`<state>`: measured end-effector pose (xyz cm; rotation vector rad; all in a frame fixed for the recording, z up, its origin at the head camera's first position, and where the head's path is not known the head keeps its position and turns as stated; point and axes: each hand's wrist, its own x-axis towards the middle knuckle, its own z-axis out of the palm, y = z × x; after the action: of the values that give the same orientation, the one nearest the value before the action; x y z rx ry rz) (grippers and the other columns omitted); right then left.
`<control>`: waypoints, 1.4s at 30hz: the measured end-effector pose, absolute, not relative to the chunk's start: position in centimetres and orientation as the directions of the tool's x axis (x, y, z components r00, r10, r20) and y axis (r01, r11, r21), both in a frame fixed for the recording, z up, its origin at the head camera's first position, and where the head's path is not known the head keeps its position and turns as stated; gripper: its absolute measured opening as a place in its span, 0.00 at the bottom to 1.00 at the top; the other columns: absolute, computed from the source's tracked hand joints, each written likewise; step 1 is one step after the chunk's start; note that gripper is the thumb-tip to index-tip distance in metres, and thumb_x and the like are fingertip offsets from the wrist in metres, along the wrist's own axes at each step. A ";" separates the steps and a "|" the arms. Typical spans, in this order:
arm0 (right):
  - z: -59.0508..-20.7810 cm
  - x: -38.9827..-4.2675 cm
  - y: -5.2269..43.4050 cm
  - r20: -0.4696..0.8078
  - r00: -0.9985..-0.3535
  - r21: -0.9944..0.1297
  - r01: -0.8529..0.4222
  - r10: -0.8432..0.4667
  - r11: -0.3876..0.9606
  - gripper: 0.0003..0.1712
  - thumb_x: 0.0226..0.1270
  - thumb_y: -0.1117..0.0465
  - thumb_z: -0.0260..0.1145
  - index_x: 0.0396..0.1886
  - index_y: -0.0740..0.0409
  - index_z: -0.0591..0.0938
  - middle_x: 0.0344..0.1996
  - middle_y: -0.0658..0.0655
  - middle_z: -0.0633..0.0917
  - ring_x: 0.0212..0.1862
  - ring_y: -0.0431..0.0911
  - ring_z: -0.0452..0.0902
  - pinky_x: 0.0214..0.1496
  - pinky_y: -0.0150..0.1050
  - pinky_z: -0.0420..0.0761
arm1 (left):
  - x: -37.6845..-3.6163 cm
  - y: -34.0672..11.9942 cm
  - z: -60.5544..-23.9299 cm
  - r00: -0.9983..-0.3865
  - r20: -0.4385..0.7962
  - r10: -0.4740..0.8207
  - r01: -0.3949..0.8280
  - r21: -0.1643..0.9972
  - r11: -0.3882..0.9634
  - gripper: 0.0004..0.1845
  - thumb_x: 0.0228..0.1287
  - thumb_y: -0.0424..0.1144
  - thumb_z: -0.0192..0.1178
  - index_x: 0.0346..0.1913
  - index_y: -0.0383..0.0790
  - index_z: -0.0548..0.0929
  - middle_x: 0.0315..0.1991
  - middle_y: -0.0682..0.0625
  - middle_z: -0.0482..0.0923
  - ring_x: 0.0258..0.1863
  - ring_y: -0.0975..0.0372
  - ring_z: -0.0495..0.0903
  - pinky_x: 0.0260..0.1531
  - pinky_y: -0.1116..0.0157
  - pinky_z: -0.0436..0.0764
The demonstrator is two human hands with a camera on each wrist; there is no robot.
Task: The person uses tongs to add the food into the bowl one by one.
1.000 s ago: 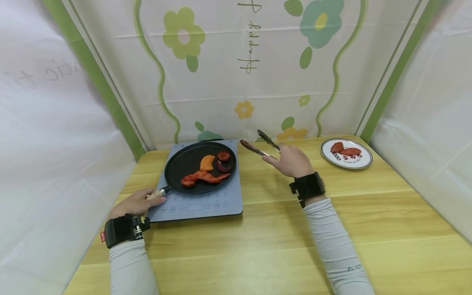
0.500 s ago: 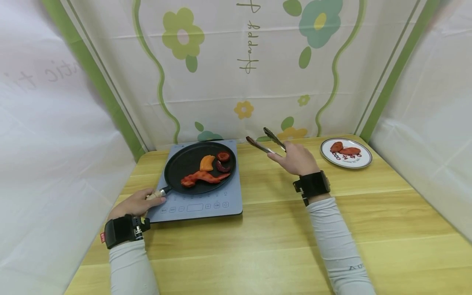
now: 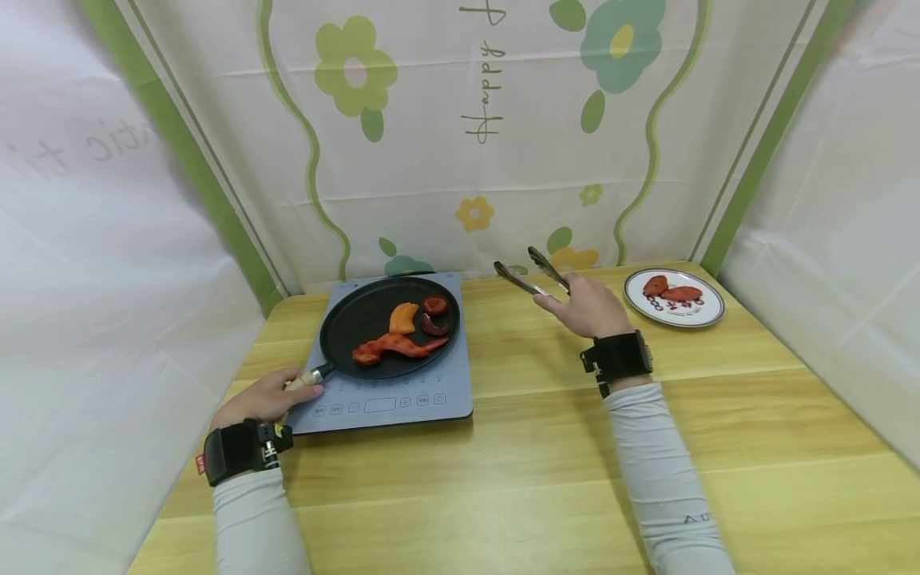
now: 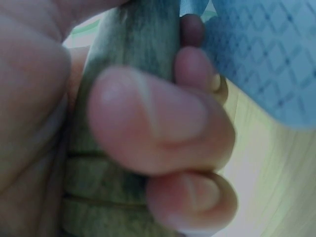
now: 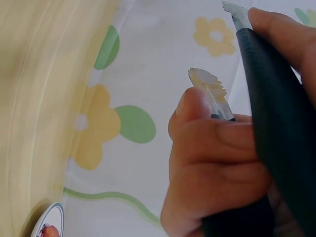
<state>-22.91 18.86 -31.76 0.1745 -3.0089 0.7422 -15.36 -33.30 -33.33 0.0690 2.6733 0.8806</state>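
Observation:
My left hand point(image 3: 260, 398) grips the wooden handle point(image 4: 140, 37) of a flat black frying pan point(image 3: 355, 315), its fingers wrapped round the wood in the left wrist view. In the pan lie a red chicken wing point(image 3: 394, 346), an orange curved piece point(image 3: 404, 318), a round red slice point(image 3: 434, 305) and a dark red curled piece point(image 3: 434, 326). To the pan's right, my right hand point(image 3: 595, 308) holds metal tongs point(image 3: 519, 281) over the table. Their arms are spread with nothing between the tips, and dark grips point(image 5: 269, 98) show in the right wrist view.
The pan sits on a grey induction cooktop point(image 3: 402, 411) at the table's left. At the back right, a white plate point(image 3: 707, 315) bears reddish-brown food pieces point(image 3: 681, 295). Flower-printed cloth point(image 3: 424, 152) walls off the back of the wooden table point(image 3: 446, 495).
My right hand has moved right with the spread tongs, away from the pan and nearer the plate. The left hand, the pan and its food stay where they were.

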 end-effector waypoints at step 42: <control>-36.7 -24.5 26.1 0.015 -0.977 -0.449 0.182 0.212 0.874 0.50 0.75 0.25 0.53 0.55 0.74 0.79 0.43 0.76 0.82 0.39 0.66 0.83 0.35 0.53 0.78 | -15.4 -33.4 -33.3 -0.940 -0.302 0.159 -0.055 0.596 0.801 0.19 0.78 0.49 0.62 0.50 0.34 0.76 0.23 0.52 0.69 0.22 0.60 0.70 0.26 0.64 0.72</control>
<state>-24.46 26.05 -36.66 -0.3135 -2.9798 0.7049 -15.41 -33.43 -33.27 0.0789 2.6510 0.8915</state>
